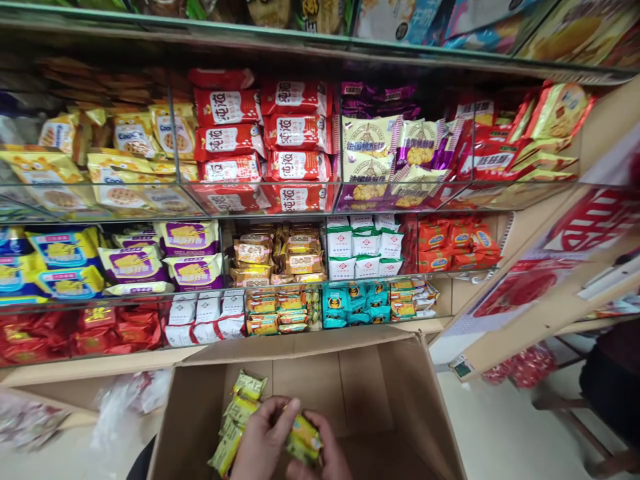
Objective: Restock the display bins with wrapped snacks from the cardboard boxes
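Observation:
An open cardboard box [360, 387] stands in front of the shelves. Over its inside, my left hand [263, 440] and my right hand [327, 450] are close together around a yellow-green snack packet [304, 437]. The left thumb and fingers touch the packet's upper left side, and the right fingers curl round its right side. Several more yellow-green packets [240, 408] lie along the left part of the box, partly hidden behind my left hand. The lower edge of the frame cuts off both hands.
Glass-fronted shelves hold red packets [227, 107], purple packets [193, 272], teal packets [356, 303] and white packets [197, 320]. Clear plastic bags [123, 410] lie at the lower left. A wooden stool [575, 417] stands at the lower right beside a dark shape.

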